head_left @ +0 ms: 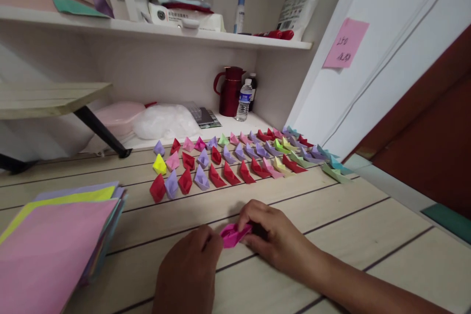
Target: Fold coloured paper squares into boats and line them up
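Note:
Between my two hands, just over the wooden tabletop, is a magenta folded paper boat (230, 237). My right hand (270, 230) pinches its right end between thumb and fingers. At its left end, my left hand (191, 265) is closed with thumb and forefinger together on the paper's tip; its other fingers are curled out of sight. Beyond my hands stand rows of small paper boats in several colours, among them a red boat (158, 188), a purple boat (201, 178) and a yellow boat (159, 164).
A stack of coloured paper (55, 245) lies at the left. Behind it a small raised stand (55, 98) rests on black legs. On the back ledge are a dark red jug (231, 93), a water bottle (243, 103) and a white plastic bag (165, 122). A pink note (346, 43) hangs at right.

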A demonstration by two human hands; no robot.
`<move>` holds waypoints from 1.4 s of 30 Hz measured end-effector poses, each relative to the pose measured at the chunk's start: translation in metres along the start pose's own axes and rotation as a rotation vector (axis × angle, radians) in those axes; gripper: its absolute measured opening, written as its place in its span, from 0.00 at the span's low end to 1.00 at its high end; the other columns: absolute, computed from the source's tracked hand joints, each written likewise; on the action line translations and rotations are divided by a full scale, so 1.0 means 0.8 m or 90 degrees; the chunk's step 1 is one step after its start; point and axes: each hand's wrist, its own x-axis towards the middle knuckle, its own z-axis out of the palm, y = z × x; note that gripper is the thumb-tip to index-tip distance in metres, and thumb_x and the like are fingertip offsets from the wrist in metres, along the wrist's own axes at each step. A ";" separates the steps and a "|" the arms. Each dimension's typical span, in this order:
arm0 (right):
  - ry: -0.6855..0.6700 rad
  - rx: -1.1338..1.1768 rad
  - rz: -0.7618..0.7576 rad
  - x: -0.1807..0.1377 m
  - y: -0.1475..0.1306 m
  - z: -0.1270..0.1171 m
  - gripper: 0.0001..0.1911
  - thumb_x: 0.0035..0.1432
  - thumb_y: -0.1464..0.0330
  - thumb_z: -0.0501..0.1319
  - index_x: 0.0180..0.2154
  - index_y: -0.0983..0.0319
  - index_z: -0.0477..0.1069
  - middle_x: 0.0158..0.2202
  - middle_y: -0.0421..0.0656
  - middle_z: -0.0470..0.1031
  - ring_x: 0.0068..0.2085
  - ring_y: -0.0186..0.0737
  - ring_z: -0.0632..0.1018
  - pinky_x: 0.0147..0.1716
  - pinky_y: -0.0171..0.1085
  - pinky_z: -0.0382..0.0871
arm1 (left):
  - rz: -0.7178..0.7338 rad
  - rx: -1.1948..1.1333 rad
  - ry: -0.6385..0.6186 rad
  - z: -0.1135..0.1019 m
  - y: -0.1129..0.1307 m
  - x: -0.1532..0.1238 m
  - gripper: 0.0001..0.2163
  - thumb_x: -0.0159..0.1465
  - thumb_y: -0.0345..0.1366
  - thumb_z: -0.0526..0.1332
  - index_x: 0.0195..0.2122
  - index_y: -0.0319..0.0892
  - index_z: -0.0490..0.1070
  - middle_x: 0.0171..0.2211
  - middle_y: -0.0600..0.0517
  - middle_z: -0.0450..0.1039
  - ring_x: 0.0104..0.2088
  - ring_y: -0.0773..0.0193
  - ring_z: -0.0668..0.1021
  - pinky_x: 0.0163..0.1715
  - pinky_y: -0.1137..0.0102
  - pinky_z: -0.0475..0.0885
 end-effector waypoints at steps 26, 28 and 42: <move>-0.017 -0.006 0.043 0.003 -0.008 -0.010 0.09 0.60 0.76 0.61 0.40 0.58 0.75 0.36 0.39 0.77 0.38 0.36 0.76 0.42 0.36 0.65 | 0.071 -0.080 0.016 0.017 0.002 -0.001 0.14 0.58 0.21 0.52 0.33 0.49 0.71 0.33 0.54 0.73 0.32 0.60 0.75 0.33 0.66 0.70; -0.030 -0.047 0.024 0.003 -0.007 -0.010 0.09 0.60 0.77 0.60 0.38 0.58 0.76 0.35 0.37 0.78 0.37 0.35 0.77 0.42 0.36 0.63 | 0.090 -0.061 0.036 0.017 0.003 -0.001 0.16 0.55 0.21 0.52 0.35 0.49 0.71 0.34 0.54 0.74 0.32 0.60 0.76 0.32 0.66 0.71; -0.003 -0.060 0.030 0.001 -0.001 -0.005 0.11 0.53 0.81 0.63 0.30 0.59 0.77 0.28 0.34 0.78 0.31 0.32 0.76 0.40 0.34 0.63 | 0.187 -0.035 0.080 0.019 -0.009 0.006 0.15 0.62 0.29 0.56 0.51 0.46 0.65 0.38 0.52 0.77 0.33 0.62 0.81 0.29 0.68 0.77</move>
